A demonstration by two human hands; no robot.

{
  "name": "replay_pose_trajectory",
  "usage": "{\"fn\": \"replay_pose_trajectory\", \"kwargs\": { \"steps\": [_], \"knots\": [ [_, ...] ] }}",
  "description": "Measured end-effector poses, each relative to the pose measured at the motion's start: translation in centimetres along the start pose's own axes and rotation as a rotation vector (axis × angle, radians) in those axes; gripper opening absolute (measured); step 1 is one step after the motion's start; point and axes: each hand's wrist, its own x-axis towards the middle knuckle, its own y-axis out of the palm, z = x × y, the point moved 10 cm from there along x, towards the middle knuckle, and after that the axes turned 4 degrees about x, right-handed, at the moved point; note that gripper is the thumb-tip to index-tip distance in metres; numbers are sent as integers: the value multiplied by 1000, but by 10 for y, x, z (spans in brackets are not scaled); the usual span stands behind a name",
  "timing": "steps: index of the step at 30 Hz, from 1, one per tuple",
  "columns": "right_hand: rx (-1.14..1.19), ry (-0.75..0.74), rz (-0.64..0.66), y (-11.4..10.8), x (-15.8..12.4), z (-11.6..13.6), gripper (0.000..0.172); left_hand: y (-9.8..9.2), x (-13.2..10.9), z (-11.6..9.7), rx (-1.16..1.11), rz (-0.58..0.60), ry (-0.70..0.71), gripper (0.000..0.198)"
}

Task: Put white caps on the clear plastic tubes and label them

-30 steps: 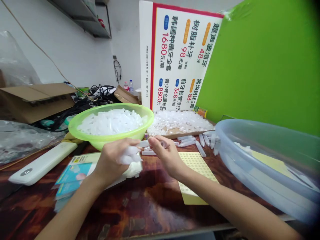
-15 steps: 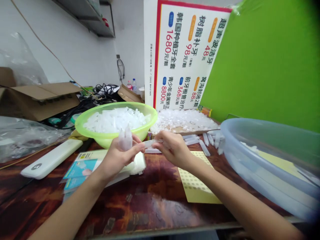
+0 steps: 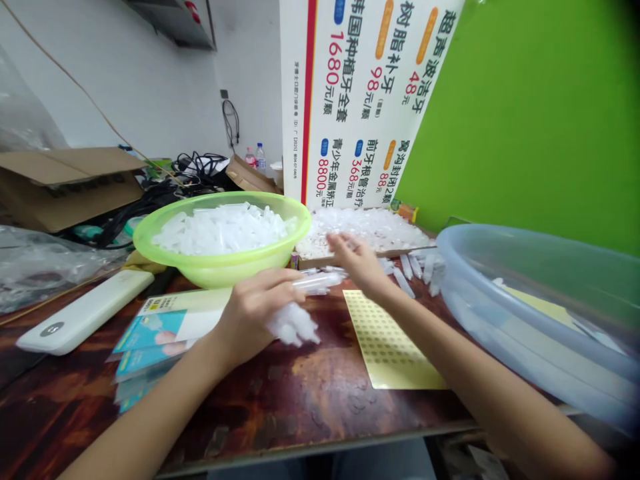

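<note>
My left hand point(image 3: 263, 307) is closed around a bundle of translucent plastic tubes point(image 3: 295, 325), their ends sticking out below the fingers. One more clear tube point(image 3: 320, 281) projects to the right from between its thumb and fingers. My right hand point(image 3: 357, 261) is raised at the front edge of a shallow cardboard tray heaped with small whitish plastic pieces point(image 3: 370, 228). Its fingers stretch toward the pieces, somewhat blurred, and I see nothing held in them. Loose tubes point(image 3: 404, 283) lie on the table in front of the tray.
A green basin point(image 3: 145, 248) full of clear tubes stands at the left, a bluish translucent basin point(image 3: 450, 280) at the right. A yellow sticker sheet point(image 3: 385, 347), printed packets point(image 3: 155, 333) and a white power bank point(image 3: 85, 313) lie on the table. A signboard point(image 3: 320, 87) stands behind.
My hands have parted. The right let go of the tube at the left hand and moved up toward the tray. The left hand turned, so its bundle now points down and right.
</note>
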Motion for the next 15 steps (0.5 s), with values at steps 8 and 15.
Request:
{"fn": "replay_pose_trajectory", "kwargs": {
  "steps": [8, 15],
  "knots": [
    [-780, 139, 41, -52, 8, -95, 28, 63, -6, 7, 375, 504, -94, 22],
    [-848, 175, 137, -69, 15, -107, 26, 74, -12, 2, 455, 652, -43, 15]
  ]
}}
